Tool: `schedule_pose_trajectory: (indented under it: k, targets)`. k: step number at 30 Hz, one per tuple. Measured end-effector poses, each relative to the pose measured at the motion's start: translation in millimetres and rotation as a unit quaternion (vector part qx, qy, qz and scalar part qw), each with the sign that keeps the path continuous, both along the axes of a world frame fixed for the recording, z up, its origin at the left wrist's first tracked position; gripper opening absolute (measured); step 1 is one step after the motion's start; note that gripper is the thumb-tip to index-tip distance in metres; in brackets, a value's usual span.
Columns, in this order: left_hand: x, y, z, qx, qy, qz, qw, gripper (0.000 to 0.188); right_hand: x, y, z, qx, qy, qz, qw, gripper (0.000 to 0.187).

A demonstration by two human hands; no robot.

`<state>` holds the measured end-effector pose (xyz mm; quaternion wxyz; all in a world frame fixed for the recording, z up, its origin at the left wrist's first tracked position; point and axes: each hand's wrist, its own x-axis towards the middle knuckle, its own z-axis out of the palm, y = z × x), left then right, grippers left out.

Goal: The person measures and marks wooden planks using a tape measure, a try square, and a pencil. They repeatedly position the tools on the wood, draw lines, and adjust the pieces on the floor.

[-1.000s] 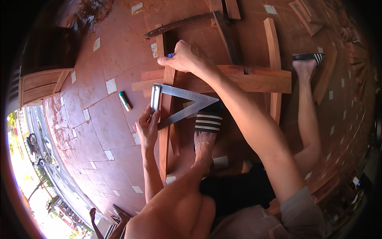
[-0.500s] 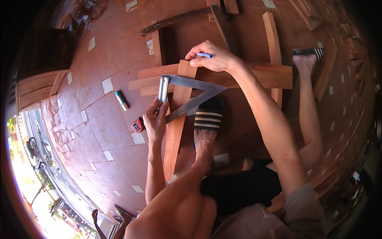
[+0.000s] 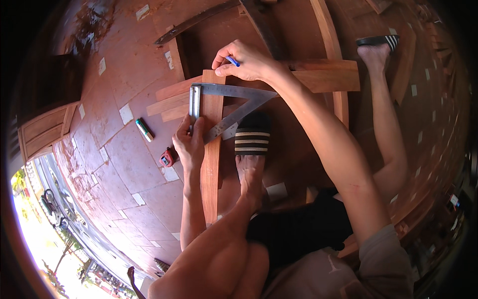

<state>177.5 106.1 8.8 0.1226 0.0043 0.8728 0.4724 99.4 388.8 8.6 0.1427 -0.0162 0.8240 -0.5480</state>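
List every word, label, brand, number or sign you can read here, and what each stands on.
No text can be read.
Triangular metal square: fine scale markings, too small to read.
Red tape measure: face too small and blurred to read.
Green-and-white marker: any lettering too small to read.

Glossy metal set square (image 3: 234, 90), smooth wooden board (image 3: 211, 162)

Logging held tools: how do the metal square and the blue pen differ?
The metal square is a large, silvery, open triangle; the blue pen is small and slim. The metal square is in the left hand, crossing the wooden board; the blue pen is in the right hand, near the board's far end. Both are hand-held.
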Motion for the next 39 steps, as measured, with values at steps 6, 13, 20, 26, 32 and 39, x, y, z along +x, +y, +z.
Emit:
schedule_pose_trajectory:
  k: [6,13,20,26,32,39]
  targets:
    - [0.7,2.8,2.9,-0.02,-0.006,0.001,1.0,0.034,8.9,14.3,2.6,-0.049,0.002,-0.093,0.994,0.029]
    - [0.8,5.2,2.2,-0.016,0.013,0.005,1.0,0.035,16.2,28.9,10.7,-0.031,0.027,-0.12,0.992,0.028]
    - [1.1,4.5,1.1,-0.007,0.008,0.01,1.0,0.034,20.8,22.9,20.3,-0.122,0.007,-0.148,0.981,0.044]
    - [0.7,5.4,3.2,-0.025,0.003,0.012,1.0,0.031,23.6,9.5,39.2,-0.122,0.021,-0.122,0.985,0.075]
    - [1.3,6.6,7.5,-0.034,0.027,0.0,0.999,0.03,25.1,-9.3,51.9,-0.104,0.025,-0.102,0.989,0.06]
    - [-1.0,8.9,14.2,-0.033,0.015,0.017,0.999,0.04,31.2,-30.4,53.2,-0.055,0.019,-0.11,0.992,0.024]
